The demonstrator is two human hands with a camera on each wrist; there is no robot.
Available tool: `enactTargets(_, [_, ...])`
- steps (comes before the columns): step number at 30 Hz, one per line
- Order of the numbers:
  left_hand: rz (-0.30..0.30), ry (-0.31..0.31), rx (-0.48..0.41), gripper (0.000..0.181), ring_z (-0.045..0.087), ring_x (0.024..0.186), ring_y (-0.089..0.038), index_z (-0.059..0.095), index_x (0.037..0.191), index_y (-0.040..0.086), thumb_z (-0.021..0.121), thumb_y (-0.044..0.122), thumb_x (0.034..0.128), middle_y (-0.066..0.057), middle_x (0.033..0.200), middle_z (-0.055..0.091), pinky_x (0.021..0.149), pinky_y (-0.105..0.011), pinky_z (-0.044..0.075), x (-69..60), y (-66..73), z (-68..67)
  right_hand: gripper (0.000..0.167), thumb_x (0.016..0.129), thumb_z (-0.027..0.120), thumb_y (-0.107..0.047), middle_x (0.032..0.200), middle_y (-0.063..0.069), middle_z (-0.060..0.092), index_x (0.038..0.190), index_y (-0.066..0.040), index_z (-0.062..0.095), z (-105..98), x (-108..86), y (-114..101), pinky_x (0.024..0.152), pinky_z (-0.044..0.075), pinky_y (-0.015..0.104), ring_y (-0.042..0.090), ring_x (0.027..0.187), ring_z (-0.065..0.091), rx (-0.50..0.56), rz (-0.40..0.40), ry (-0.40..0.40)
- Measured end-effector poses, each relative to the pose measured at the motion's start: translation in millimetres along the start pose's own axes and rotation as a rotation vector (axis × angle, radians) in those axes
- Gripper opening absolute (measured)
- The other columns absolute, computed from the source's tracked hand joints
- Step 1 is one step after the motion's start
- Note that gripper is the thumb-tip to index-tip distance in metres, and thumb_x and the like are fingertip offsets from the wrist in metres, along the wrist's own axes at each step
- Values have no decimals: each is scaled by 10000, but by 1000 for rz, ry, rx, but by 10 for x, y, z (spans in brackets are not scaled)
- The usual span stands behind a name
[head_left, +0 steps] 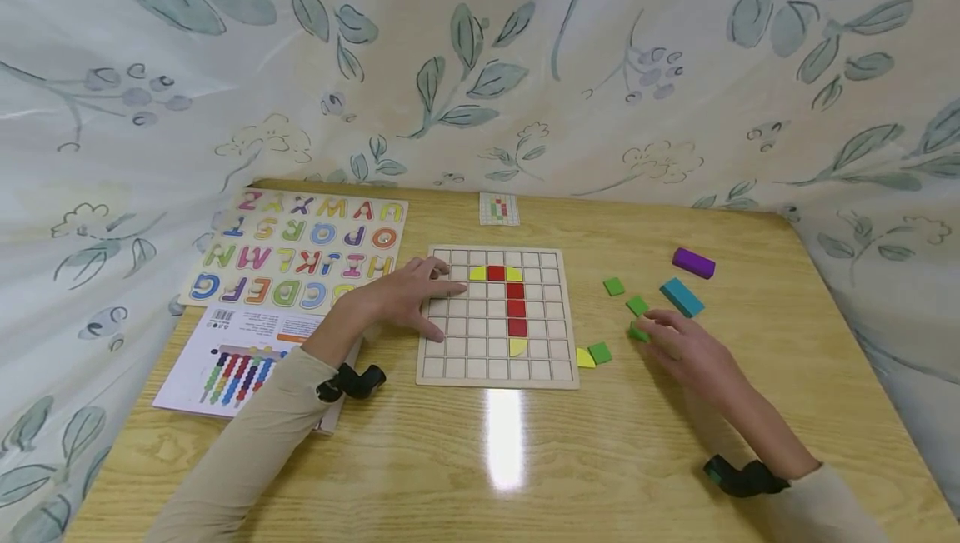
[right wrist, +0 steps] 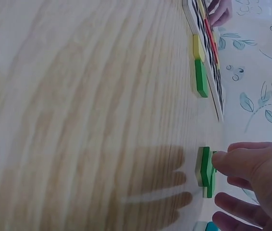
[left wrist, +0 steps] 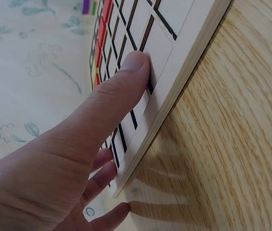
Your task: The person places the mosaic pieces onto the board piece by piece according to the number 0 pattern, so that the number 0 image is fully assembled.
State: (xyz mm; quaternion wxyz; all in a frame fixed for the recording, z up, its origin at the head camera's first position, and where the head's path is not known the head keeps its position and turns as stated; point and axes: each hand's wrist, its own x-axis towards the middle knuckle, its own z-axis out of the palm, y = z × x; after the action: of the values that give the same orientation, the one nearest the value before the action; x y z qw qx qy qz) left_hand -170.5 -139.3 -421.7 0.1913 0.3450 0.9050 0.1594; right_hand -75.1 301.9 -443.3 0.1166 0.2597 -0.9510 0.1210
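A white gridded board [head_left: 455,368] lies mid-table with red squares [head_left: 516,308] and yellow curved pieces [head_left: 518,347] in some cells. My left hand [head_left: 405,293] rests on its left edge, fingers spread, the thumb [left wrist: 135,62] on the grid in the left wrist view. My right hand [head_left: 690,356] is at a green square [head_left: 637,331] right of the board, thumb and fingertips touching it; whether it is pinched is unclear. Other green squares [head_left: 614,286] lie close by, one [right wrist: 201,78] beside a yellow piece [right wrist: 198,47] at the board's right edge.
A teal block [head_left: 682,297] and a purple block [head_left: 693,263] lie beyond my right hand. Behind the board is a small pattern card [head_left: 499,209]. An alphabet board [head_left: 300,220] and a book [head_left: 187,368] lie at the left. A patterned cloth [head_left: 480,68] rises behind the table.
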Motion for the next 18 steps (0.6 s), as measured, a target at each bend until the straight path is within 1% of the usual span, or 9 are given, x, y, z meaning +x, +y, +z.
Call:
enactTargets(4, [8,11,12,821,353,1309,-311,429,1473,268,771,504,766,-123,1484,338,1034,-502,405,-4,-8,12,419,773,761,-3,1173,152,616,1175,-93,681,8,-10,29,697,556,450,303,959,662,-8,0,-43])
enactTargets(9, [15,19,18,825,355,1311,-319,430,1473,262,772,508,764,-131,1479,342,1038,-508,402,-3,-8,-3,420,816,724,-18,1227,158,587,1218,-126,667,-9,-6,58,675,548,438,307,963,659,-32,21,-119])
enactTargets(18, [30,15,25,813,361,1303,-329,441,1467,251,766,513,770,-142,1471,348,1032,-513,409,-7,-5,20,405,844,705,-37,1225,172,595,1239,-124,671,-37,-15,41,612,536,379,290,943,656,-61,28,-180])
